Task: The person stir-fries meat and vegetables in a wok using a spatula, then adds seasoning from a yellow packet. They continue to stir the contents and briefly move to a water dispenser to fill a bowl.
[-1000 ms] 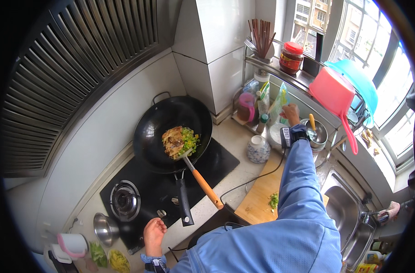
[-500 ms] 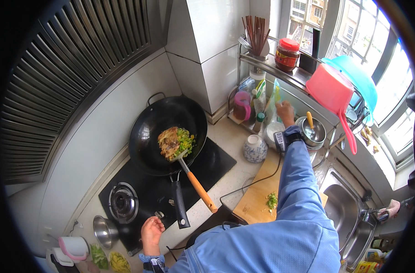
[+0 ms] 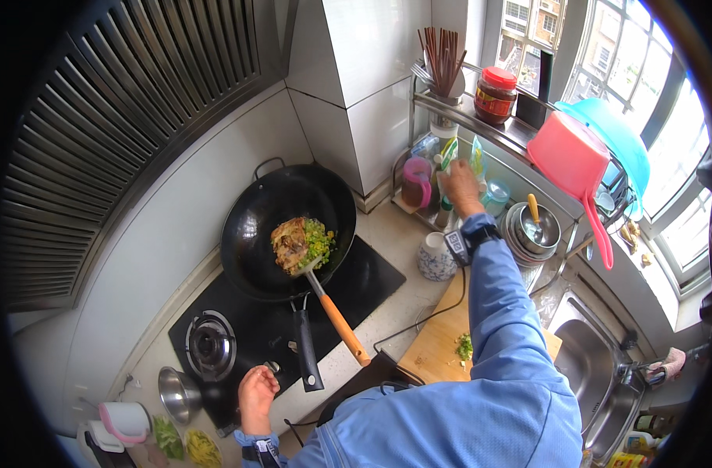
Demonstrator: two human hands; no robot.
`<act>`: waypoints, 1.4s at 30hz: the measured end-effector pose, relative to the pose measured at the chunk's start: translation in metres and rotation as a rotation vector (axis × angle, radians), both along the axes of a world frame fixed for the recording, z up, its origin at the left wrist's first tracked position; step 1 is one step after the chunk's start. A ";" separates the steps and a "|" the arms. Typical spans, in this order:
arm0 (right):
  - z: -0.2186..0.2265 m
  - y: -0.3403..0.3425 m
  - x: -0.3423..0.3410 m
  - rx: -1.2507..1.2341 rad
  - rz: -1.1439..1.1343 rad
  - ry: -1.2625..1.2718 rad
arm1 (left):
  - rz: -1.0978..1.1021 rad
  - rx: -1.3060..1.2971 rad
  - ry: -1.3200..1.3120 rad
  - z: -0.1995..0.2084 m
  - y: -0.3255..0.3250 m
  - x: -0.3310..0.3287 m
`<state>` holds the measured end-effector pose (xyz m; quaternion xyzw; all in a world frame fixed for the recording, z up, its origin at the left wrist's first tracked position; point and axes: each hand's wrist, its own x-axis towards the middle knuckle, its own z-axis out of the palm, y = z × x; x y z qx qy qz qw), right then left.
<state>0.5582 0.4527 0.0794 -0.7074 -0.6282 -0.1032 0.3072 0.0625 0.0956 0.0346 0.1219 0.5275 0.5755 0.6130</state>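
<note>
My right hand (image 3: 460, 186) reaches over the lower shelf of the metal rack, its fingers bent together beside a green-and-white packet (image 3: 449, 153). Whatever those fingers hold, if anything, is hidden. A clear, green-tinted bag (image 3: 478, 156) stands behind it, and a lidded clear jar (image 3: 495, 195) sits to its right. My left hand (image 3: 258, 394) is loosely curled with nothing visible in it, close to a stove knob (image 3: 272, 366). On the stove, a black wok (image 3: 251, 226) contains browned food (image 3: 290, 240) and chopped green pieces (image 3: 318, 241). An orange-handled spatula (image 3: 342, 321) rests in the wok.
A pink-lidded pitcher (image 3: 415, 184) and patterned cup (image 3: 436, 257) stand near the rack. Stacked bowls (image 3: 532, 231) lie right of my forearm. A pink ladle-shaped dipper (image 3: 568, 152) overhangs them. Behind my arm are a cutting board (image 3: 434, 347) and sink (image 3: 584, 343).
My right hand has moved left along the shelf, from the clear bag toward the green-and-white packet. The clear jar shows more fully. My left hand stays nearly still.
</note>
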 end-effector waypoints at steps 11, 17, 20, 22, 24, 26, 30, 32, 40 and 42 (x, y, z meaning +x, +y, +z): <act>-0.015 0.025 -0.010 -0.173 -0.062 0.207 | 0.046 0.017 -0.006 0.004 -0.012 -0.001; -0.027 0.029 0.006 -0.155 -0.076 0.252 | 0.084 -0.014 -0.012 0.002 -0.018 0.002; -0.027 0.029 0.011 -0.150 -0.135 0.266 | 0.079 -0.010 -0.007 0.004 -0.016 0.004; -0.026 0.030 0.012 -0.120 -0.086 0.237 | 0.065 -0.004 -0.008 0.004 -0.014 0.007; -0.025 0.030 0.009 -0.127 -0.059 0.209 | 0.057 -0.009 -0.004 0.005 -0.012 0.008; -0.025 0.032 0.005 -0.139 -0.024 0.182 | 0.042 -0.002 -0.011 0.005 -0.010 0.009; -0.028 0.037 0.002 -0.194 -0.029 0.206 | 0.021 0.005 -0.016 0.003 -0.008 0.009; -0.031 0.039 0.004 -0.195 -0.029 0.255 | 0.031 0.002 -0.018 0.002 -0.008 0.007; -0.045 0.035 0.018 -0.089 -0.010 0.407 | 0.062 0.009 -0.021 -0.004 -0.016 0.005; -0.048 0.035 0.021 -0.040 -0.006 0.396 | 0.063 0.016 -0.016 -0.004 -0.017 0.004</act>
